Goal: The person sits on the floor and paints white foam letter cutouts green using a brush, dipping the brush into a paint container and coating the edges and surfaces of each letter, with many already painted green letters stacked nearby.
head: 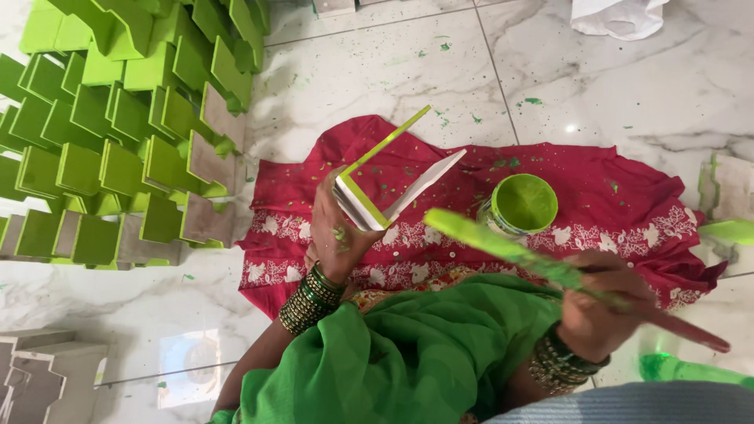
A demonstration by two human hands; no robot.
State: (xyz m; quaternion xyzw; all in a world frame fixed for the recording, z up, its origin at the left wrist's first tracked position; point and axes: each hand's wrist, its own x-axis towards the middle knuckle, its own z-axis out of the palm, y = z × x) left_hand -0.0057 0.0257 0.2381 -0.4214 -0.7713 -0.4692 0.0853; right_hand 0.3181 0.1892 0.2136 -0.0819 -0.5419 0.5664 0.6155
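Bracket (390, 182), gripped by left hand (336, 235), tilts toward the loaded brush (542, 267) clasped in right hand (601, 306), exposing unpainted faces.

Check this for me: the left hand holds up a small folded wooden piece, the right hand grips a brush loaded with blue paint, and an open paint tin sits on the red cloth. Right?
Not quite. The head view shows the brush in the right hand loaded with green paint, not blue. The rest stands: the left hand holds up the small wooden piece, and the open paint tin sits on the red cloth.

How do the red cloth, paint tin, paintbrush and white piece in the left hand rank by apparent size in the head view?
1. red cloth
2. paintbrush
3. white piece
4. paint tin
The last two look close.
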